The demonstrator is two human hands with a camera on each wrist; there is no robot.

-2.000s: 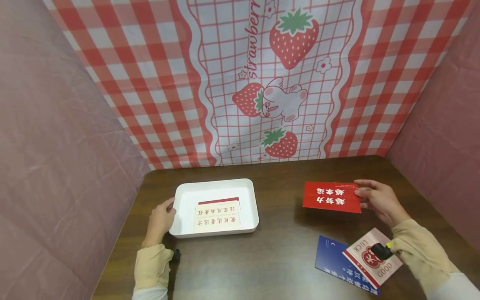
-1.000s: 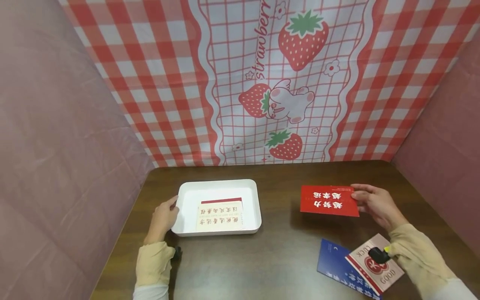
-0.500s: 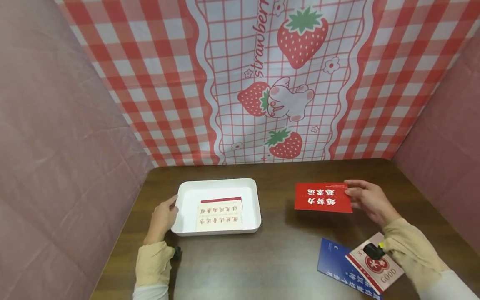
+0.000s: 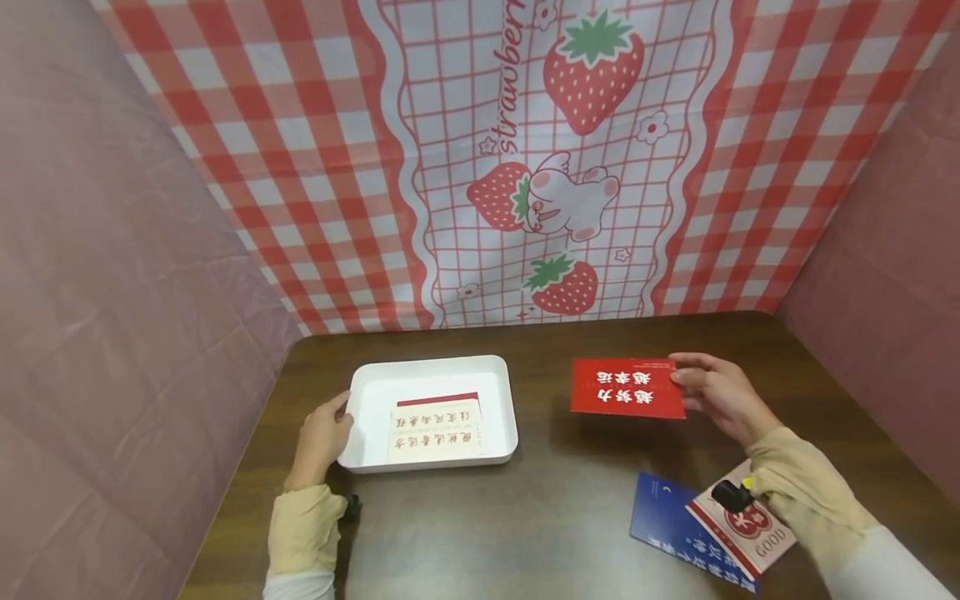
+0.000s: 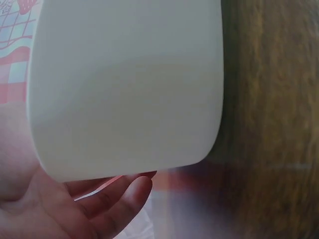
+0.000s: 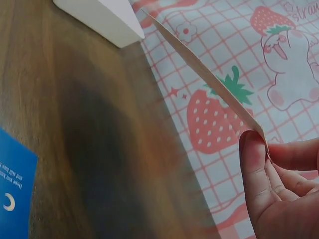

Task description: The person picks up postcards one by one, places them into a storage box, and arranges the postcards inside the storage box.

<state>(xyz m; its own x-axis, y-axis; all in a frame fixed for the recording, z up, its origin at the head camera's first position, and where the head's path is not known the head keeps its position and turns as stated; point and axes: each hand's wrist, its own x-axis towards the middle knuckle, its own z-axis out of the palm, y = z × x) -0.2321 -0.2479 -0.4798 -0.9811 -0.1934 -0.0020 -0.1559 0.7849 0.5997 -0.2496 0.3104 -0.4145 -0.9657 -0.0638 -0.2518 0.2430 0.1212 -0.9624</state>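
The right hand (image 4: 726,400) pinches one short end of a red Chinese-lettered card (image 4: 627,387), whose long axis points toward the shallow white tray (image 4: 371,417) at nine o'clock.

- Your red card (image 4: 628,388): white characters
- Your tray (image 4: 367,429): white
- Your blue card (image 4: 662,517): pale moon
- Your tabletop (image 4: 555,508): brown wood grain
- Your backdrop (image 4: 300,133): red-and-white checks, red strawberries
- Your cuffs (image 4: 303,529): beige
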